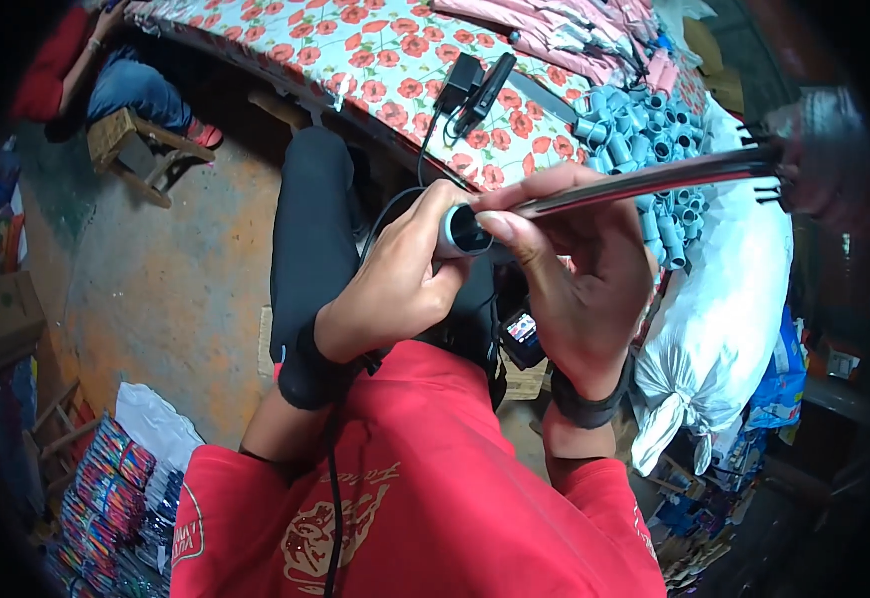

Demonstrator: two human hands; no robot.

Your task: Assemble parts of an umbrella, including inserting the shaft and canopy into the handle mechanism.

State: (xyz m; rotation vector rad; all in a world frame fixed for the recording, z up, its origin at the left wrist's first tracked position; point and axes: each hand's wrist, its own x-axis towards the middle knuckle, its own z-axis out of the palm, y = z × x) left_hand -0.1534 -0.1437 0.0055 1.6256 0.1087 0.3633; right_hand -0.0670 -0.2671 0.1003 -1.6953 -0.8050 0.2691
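Observation:
My left hand (395,274) is closed around a short grey-blue plastic tube (447,234), its dark mouth facing my right hand. My right hand (589,284) pinches the near end of a slim bundle of dark metal rods (664,179) between thumb and fingers. That end lies at the tube's rim; whether it goes inside I cannot tell. The rods stretch to the right and end in several short prongs. Beyond my right hand, many similar grey-blue tubes (644,135) are heaped on the table (365,70), which has a poppy-patterned cover.
A black adapter and device (483,97) with a cable lie on the table, near folded pink fabric (545,22). A tied white sack (719,299) stands to the right. At far left, a person (136,85) sits on a wooden stool (116,140). Colourful packets (106,478) fill the lower left.

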